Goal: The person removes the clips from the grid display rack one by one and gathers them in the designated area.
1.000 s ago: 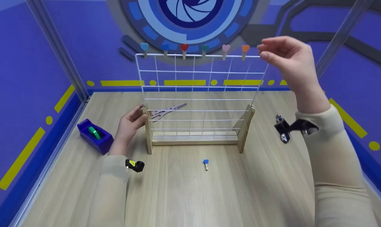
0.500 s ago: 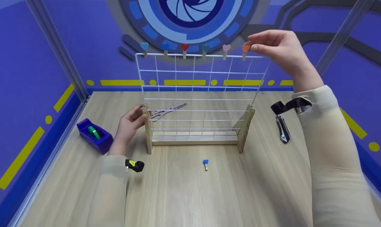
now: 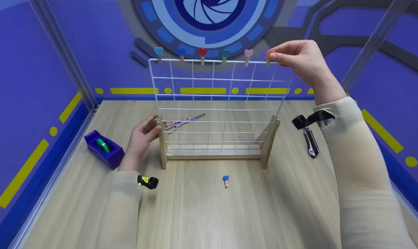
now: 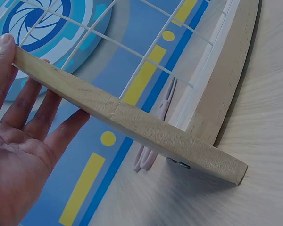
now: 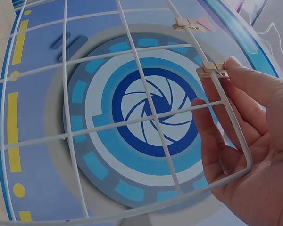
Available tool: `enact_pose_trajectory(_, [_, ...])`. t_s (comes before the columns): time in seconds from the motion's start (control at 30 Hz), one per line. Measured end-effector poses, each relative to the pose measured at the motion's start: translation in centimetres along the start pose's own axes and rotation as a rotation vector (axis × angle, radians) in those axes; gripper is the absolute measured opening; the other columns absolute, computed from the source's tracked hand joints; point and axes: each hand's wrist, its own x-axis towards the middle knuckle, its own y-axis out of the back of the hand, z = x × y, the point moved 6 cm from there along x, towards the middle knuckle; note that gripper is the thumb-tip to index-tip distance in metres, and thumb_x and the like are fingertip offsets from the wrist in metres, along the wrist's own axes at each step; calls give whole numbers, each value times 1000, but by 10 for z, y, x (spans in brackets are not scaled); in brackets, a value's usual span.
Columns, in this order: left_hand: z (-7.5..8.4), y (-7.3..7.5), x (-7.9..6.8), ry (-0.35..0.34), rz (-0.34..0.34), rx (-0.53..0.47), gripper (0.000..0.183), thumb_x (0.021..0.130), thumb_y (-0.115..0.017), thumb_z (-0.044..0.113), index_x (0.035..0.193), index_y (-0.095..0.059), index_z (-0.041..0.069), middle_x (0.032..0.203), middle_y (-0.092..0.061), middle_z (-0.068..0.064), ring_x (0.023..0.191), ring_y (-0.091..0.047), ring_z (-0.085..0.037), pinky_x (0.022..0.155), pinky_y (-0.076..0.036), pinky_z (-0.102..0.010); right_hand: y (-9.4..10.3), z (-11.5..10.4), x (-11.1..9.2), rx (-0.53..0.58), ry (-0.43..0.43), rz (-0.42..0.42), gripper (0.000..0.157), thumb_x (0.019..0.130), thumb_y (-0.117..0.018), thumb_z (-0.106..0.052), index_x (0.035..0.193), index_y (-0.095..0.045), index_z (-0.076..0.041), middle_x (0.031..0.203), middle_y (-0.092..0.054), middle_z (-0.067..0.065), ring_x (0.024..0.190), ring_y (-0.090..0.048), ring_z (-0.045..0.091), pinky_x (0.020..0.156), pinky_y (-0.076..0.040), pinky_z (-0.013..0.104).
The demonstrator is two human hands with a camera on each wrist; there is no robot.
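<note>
A white wire grid (image 3: 212, 79) stands upright in a wooden base (image 3: 214, 156), with several heart-topped clothespins along its top wire. At the right end of that wire, my right hand (image 3: 304, 61) pinches the orange-heart clothespin (image 3: 268, 61) between thumb and fingers. In the right wrist view this wooden clothespin (image 5: 212, 69) is clipped on the wire, the thumb on its end. To its left sits the pink-heart clothespin (image 3: 247, 57). My left hand (image 3: 139, 136) holds the left wooden upright (image 3: 162, 145), thumb on its front edge and fingers behind, as the left wrist view shows.
One blue-heart clothespin (image 3: 226, 181) lies on the table in front of the rack. Pinkish scissors (image 3: 186, 121) lie behind the grid. A purple tape dispenser (image 3: 105, 149) stands at the left, and a black-and-silver tool (image 3: 310, 142) lies at the right.
My right hand has moved left along the top wire from the grid's right corner to the orange-heart clothespin and now pinches it. The left hand has stayed on the upright.
</note>
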Motion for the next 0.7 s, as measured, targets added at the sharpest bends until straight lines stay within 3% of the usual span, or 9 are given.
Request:
enact_pose_trajectory(0.33, [1, 0, 0, -9, 1, -8, 55, 101, -65, 8, 153, -48, 5, 143, -60, -22, 108, -68, -1, 93, -59, -21, -1, -1, -3, 92, 74, 59, 18, 91, -80, -20, 101, -81, -5, 94, -80, -5, 98, -69, 14, 92, -53, 21])
enact_pose_trajectory(0.7, [1, 0, -1, -5, -5, -2, 57, 101, -65, 11, 154, -46, 6, 149, -53, -29, 109, -67, 0, 95, -58, -21, 6, -14, -9, 264, 172, 108, 15, 87, -82, -8, 97, -79, 3, 88, -81, 0, 90, -71, 14, 84, -53, 21])
